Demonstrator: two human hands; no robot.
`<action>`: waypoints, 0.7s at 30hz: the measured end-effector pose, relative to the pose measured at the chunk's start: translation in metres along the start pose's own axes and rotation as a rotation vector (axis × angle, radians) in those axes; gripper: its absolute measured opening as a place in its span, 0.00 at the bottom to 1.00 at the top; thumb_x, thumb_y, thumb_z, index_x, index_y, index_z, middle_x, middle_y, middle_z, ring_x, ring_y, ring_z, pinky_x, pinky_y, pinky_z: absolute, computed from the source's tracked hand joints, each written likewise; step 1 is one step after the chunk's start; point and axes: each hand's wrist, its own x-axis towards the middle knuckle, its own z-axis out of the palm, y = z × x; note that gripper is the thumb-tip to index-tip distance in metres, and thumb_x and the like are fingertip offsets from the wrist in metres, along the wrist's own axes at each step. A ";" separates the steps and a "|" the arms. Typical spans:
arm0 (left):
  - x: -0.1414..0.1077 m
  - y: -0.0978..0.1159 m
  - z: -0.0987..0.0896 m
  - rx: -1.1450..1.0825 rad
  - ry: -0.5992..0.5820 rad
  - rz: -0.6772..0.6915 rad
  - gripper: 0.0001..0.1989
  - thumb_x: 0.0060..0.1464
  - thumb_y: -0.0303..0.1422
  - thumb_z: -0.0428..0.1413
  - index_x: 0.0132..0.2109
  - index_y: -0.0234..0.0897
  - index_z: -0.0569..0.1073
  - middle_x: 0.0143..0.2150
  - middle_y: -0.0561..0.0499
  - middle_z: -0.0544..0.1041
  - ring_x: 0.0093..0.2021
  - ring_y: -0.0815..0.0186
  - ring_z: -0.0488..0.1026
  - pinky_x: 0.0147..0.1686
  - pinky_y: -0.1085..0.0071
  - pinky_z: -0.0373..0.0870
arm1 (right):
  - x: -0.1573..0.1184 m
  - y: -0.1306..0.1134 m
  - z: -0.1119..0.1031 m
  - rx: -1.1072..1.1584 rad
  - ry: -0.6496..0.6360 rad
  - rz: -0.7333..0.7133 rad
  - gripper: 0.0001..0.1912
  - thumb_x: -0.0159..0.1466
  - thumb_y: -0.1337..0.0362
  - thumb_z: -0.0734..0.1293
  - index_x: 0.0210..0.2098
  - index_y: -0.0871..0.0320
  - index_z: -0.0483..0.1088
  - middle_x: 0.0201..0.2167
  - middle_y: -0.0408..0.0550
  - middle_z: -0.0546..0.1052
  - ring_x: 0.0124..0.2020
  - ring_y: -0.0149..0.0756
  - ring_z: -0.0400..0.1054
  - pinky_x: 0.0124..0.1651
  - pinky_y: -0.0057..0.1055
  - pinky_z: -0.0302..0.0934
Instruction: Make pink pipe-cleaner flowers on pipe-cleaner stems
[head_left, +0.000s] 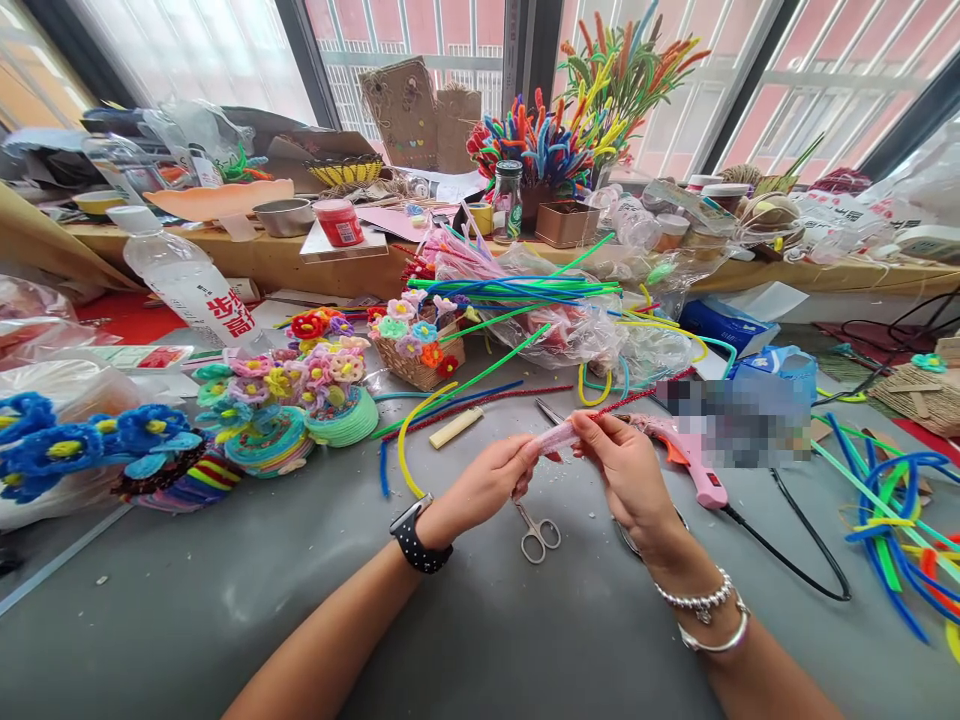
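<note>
The scissors (540,540) lie on the grey desk (480,650), and just beyond and above them I can see a pale pink strip (553,438) held up between the person's two hands. The left hand (491,480), a spotted black watch (418,537) at its wrist, has thumb and fingers clamped on one end, a little left of the scissors. The right hand (622,465) pinches the other end, up and right of the scissors, with silver bracelets (701,603) below it. The strip's middle shows bare between the two sets of fingertips. A red stem (649,393) slants away past the right hand; from here I can't quite tell whether it's gripped too.

Right of the scissors lies a pink glue gun (694,460), its black cord (840,597) looping across the desk. Left and beyond them sit a cream block (456,427) and a curved yellow stem (402,455), with flower pots (343,420) farther left. Well beyond the scissors, green and blue stems (517,290) are heaped on clear plastic.
</note>
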 end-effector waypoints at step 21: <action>0.004 -0.003 -0.038 0.097 0.420 0.061 0.11 0.45 0.36 0.54 0.29 0.32 0.75 0.27 0.50 0.72 0.26 0.69 0.69 0.31 0.72 0.66 | -0.013 -0.027 -0.035 -1.260 -0.048 -0.168 0.12 0.50 0.60 0.67 0.33 0.57 0.71 0.35 0.52 0.75 0.34 0.43 0.68 0.33 0.35 0.59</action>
